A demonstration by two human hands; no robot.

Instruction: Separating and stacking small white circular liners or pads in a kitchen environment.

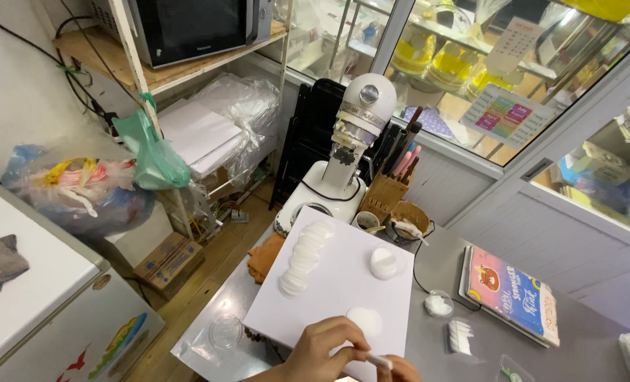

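White stick (378,361) pinched by left hand (325,350) (fingers curled), right hand (400,369) beside.

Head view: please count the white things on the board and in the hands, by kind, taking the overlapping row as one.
Overlapping row of discs: 1
Flat disc: 1
Raised round piece: 1
Small stick, pinched by left hand: 1
Total: 4

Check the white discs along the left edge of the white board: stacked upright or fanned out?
Fanned out. The white discs lie overlapping in a slanted row on the white board, each partly covering the next.
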